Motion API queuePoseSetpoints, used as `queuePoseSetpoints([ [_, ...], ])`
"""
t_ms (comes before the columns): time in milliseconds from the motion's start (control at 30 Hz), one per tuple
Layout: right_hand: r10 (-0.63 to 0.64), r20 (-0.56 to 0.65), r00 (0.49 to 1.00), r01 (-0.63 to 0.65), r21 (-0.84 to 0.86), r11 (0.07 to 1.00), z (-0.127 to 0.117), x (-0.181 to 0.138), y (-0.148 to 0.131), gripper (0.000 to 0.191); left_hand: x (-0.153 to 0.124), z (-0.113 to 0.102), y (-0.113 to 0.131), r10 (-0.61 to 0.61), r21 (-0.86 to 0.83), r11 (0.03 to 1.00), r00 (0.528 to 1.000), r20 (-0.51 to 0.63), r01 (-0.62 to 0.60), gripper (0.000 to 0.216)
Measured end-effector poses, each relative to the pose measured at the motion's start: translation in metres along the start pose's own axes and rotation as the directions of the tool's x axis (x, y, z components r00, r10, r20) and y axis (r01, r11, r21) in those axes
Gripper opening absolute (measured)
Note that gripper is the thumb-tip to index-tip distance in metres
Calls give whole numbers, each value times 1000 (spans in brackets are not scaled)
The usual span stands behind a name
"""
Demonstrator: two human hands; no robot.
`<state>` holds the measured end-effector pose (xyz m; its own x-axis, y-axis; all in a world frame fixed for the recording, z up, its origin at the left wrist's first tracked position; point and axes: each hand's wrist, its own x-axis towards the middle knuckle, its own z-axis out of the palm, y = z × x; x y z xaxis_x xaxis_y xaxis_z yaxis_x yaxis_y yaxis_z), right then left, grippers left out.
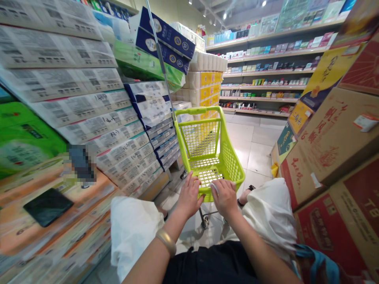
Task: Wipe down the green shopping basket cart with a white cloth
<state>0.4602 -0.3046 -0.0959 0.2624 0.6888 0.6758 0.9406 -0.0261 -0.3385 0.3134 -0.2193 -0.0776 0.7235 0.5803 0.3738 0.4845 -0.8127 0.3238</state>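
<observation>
A small lime-green shopping cart (229,159) stands on the tiled aisle floor in front of me, its basket empty. My left hand (189,195) rests on the near rim of the cart, fingers curled over it. My right hand (225,197) grips the same rim beside it, with something small and white under the fingers that I cannot make out. A pale bangle (166,240) sits on my left wrist. My knees, in white trousers, show on both sides of the arms.
Stacked packs of tissue and toilet paper (97,118) wall the left side, with a dark phone (47,206) lying on an orange pack. Cardboard boxes (331,146) pile up on the right. Shelves of goods (266,75) line the far wall. A metal pole (158,51) rises from the cart.
</observation>
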Motion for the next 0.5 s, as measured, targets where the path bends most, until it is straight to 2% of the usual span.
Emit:
queuePoseSetpoints([
  [133, 73, -71, 995, -77, -48, 996, -6, -2, 23, 19, 1, 2, 2, -6, -10, 1000, 1000, -11, 5, 33],
  [233, 118, -92, 989, -124, -60, 991, 0, -1, 11, 19, 1, 5, 2, -5, -5, 1000, 1000, -24, 5, 33],
  [400, 31, 3, 1000, -31, 5, 999, 9, 0, -23, 17, 0, 4, -2, 15, -3, 1000, 999, -36, -15, 29],
  [500, -14, 25, 1000, 14, 9, 1000, 4, 0, -17, 18, -1, 1, -3, 34, -1, 999, 999, -38, -34, 25],
])
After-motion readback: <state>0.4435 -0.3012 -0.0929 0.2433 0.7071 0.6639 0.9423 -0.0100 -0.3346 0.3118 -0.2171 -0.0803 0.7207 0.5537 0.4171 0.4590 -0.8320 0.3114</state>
